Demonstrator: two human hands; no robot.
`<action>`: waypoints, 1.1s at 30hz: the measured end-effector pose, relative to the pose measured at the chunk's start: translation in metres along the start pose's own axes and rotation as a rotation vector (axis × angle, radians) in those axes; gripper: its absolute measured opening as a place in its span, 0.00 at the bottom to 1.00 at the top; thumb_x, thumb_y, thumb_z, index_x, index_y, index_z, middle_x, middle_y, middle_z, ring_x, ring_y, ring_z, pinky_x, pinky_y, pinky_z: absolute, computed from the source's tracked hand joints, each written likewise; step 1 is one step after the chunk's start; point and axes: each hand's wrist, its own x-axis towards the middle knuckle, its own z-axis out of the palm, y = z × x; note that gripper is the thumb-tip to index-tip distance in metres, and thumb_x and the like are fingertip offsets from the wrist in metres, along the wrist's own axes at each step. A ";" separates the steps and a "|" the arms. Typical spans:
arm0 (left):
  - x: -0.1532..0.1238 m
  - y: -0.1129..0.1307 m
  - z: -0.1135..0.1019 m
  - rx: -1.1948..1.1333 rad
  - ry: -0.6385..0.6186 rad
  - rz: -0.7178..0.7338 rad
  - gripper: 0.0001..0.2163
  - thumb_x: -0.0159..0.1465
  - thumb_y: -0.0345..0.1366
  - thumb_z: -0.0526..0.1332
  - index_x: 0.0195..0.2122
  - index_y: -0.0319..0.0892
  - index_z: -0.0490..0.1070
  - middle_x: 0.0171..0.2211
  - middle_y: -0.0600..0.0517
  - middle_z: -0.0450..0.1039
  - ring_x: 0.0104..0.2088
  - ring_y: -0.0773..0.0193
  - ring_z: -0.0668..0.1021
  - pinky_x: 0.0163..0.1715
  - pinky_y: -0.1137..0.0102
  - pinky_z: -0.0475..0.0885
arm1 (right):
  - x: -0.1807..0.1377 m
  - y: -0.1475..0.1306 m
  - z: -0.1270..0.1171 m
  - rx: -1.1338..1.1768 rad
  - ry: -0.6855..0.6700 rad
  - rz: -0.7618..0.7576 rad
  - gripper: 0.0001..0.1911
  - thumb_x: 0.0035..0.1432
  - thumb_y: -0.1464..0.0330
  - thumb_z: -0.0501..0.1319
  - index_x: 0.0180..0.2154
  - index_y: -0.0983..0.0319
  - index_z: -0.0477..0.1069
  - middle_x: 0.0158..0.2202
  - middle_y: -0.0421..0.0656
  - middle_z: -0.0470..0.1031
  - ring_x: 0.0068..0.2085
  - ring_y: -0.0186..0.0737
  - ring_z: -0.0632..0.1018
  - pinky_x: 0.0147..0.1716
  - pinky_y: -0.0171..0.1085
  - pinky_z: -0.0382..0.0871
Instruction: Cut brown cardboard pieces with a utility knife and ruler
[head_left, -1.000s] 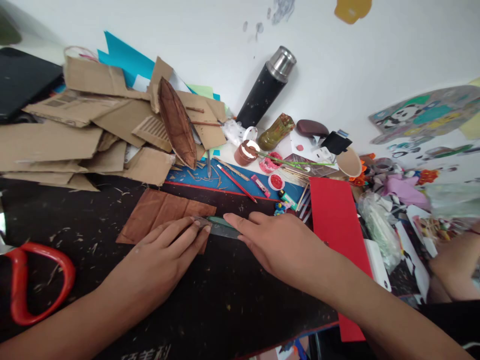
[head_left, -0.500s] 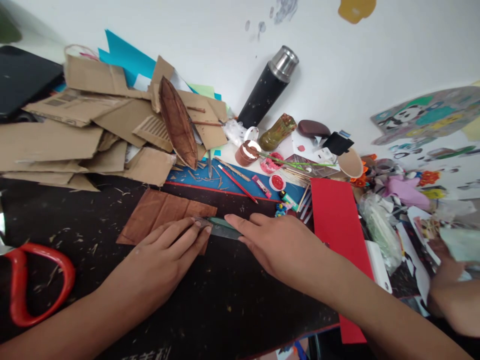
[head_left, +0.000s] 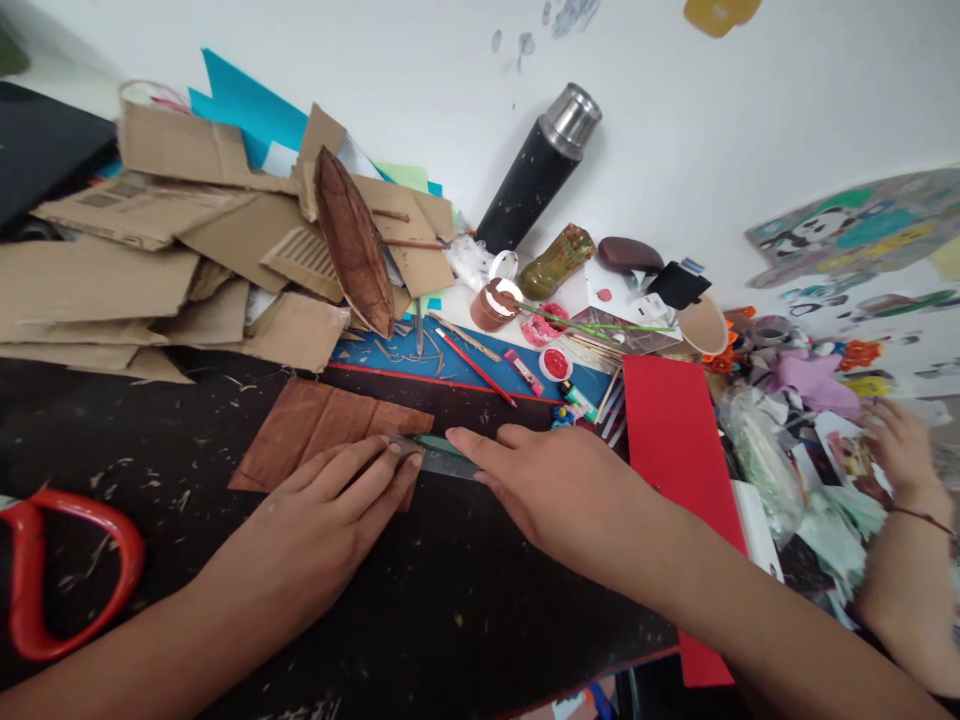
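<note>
My left hand (head_left: 330, 515) lies flat with its fingers stretched over the near right corner of a brown painted cardboard sheet (head_left: 315, 425) on the dark table (head_left: 420, 600). My right hand (head_left: 559, 490) also lies flat, fingers extended. Its fingertips press on a thin greenish strip, perhaps a ruler (head_left: 442, 455), that runs between both hands along the sheet's near edge. Neither hand grips anything.
Torn cardboard pieces (head_left: 150, 270) and a brown boat-shaped piece (head_left: 354, 245) pile up at the back left. Red-handled scissors (head_left: 60, 580) lie at the near left. A black flask (head_left: 536, 170), paint pots, a red sheet (head_left: 671, 440) and craft clutter fill the right. Another person's hand (head_left: 900, 450) reaches in at the far right.
My two hands have stayed in place on the sheet and strip. The other person's hand at the right edge has moved up and farther over the clutter. The view shifted slightly.
</note>
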 end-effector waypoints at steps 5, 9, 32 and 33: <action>-0.001 -0.002 -0.001 -0.033 -0.001 -0.008 0.31 0.69 0.25 0.51 0.74 0.38 0.64 0.60 0.41 0.81 0.63 0.44 0.78 0.60 0.52 0.74 | 0.002 0.003 0.001 0.021 0.036 -0.018 0.33 0.71 0.76 0.62 0.74 0.57 0.66 0.45 0.45 0.84 0.34 0.41 0.82 0.26 0.39 0.55; -0.002 -0.003 0.000 -0.045 0.003 -0.003 0.32 0.69 0.26 0.52 0.76 0.37 0.61 0.60 0.40 0.81 0.63 0.44 0.78 0.60 0.51 0.74 | 0.000 0.004 0.001 -0.002 0.024 -0.024 0.35 0.70 0.76 0.62 0.75 0.57 0.64 0.46 0.46 0.84 0.34 0.42 0.82 0.25 0.39 0.57; 0.003 -0.004 -0.004 0.035 -0.008 0.033 0.27 0.68 0.24 0.52 0.68 0.33 0.72 0.58 0.39 0.81 0.62 0.46 0.77 0.60 0.54 0.73 | -0.010 -0.001 0.021 0.078 0.082 0.044 0.30 0.75 0.71 0.59 0.75 0.58 0.64 0.51 0.51 0.86 0.40 0.49 0.87 0.35 0.41 0.76; 0.004 -0.004 -0.005 0.045 -0.001 0.034 0.26 0.68 0.24 0.52 0.66 0.33 0.74 0.57 0.38 0.81 0.61 0.46 0.78 0.59 0.54 0.74 | -0.013 -0.001 0.028 0.143 0.134 0.044 0.29 0.77 0.70 0.57 0.75 0.58 0.65 0.51 0.51 0.86 0.41 0.50 0.88 0.37 0.42 0.77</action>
